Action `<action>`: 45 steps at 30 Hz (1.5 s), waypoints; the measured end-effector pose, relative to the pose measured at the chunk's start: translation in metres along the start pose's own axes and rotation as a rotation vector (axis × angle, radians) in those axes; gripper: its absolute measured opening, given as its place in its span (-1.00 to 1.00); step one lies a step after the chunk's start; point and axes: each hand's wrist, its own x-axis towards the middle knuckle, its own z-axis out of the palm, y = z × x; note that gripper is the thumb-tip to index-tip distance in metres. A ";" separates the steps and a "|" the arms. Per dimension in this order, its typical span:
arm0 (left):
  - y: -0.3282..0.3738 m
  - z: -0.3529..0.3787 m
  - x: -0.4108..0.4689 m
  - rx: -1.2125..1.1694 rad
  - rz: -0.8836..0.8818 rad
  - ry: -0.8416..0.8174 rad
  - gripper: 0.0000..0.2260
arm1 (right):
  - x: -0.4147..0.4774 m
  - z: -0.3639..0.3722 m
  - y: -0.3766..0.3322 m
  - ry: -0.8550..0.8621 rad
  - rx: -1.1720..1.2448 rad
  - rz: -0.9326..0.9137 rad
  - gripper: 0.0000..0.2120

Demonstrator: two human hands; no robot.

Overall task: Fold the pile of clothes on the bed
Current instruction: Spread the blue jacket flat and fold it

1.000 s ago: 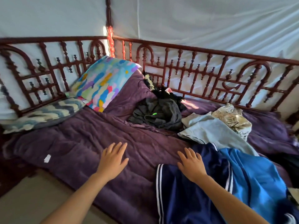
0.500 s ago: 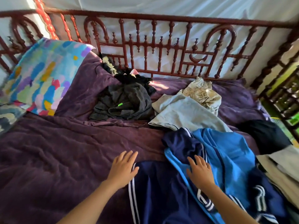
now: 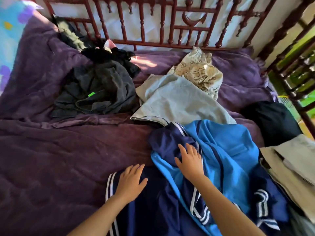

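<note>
A navy garment with white stripes (image 3: pixel 153 208) lies flat on the purple quilt (image 3: pixel 51 159) at the front. My left hand (image 3: pixel 131 181) rests palm down on its upper left corner, fingers spread. My right hand (image 3: pixel 190 160) lies flat on a blue and navy jacket (image 3: pixel 226 157) that overlaps the navy garment. Behind them sit a pale grey garment (image 3: pixel 179 101), a cream printed cloth (image 3: pixel 199 72) and a heap of dark grey and black clothes (image 3: pixel 100 87).
A red-brown wooden bed rail (image 3: pixel 153 28) runs along the back and right side. A colourful pillow (image 3: pixel 10 31) leans at the left. A black garment (image 3: pixel 272 120) and beige folded clothes (image 3: pixel 293 169) lie at the right edge.
The view has swung right and down toward the clothes. My left hand moved from the bare quilt onto the navy garment's corner. My right hand shifted onto the blue jacket.
</note>
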 end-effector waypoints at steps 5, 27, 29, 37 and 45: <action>0.006 0.001 0.043 -0.151 -0.082 -0.041 -0.49 | 0.034 0.002 -0.011 -0.039 0.034 -0.045 -0.40; 0.043 0.035 0.120 -1.204 -0.525 -0.078 -0.86 | 0.104 0.011 -0.005 0.091 -0.101 0.049 -0.68; 0.043 0.032 0.116 -1.169 -0.479 -0.039 -0.91 | 0.092 0.000 -0.003 0.134 -0.051 0.079 -0.70; 0.037 -0.040 0.066 -1.216 -0.327 0.175 -0.90 | 0.042 -0.096 -0.007 0.448 0.309 0.286 -0.72; -0.005 -0.177 0.002 -1.178 -0.051 0.537 -0.85 | -0.021 -0.226 -0.068 0.777 0.547 0.179 -0.73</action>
